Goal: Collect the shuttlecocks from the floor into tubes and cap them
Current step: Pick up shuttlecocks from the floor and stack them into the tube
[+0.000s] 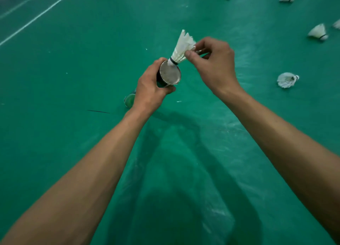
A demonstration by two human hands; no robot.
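The tube [170, 73] is held wrapped in the left grip [150, 86]. Just beyond it, a shuttlecock [181, 46] is pinched by its feathers in the right grip [215, 62], cork at the tube's mouth. Right of that grip, loose shuttlecocks [287, 80] are scattered on the floor [92, 61].

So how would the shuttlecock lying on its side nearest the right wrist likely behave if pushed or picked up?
The shuttlecock probably weighs very little: it is mostly thin white feathers. Lying on its side, cone-shaped, it would likely roll in a curve rather than slide straight. Its feather tips look ragged, so a hard squeeze might damage them further.
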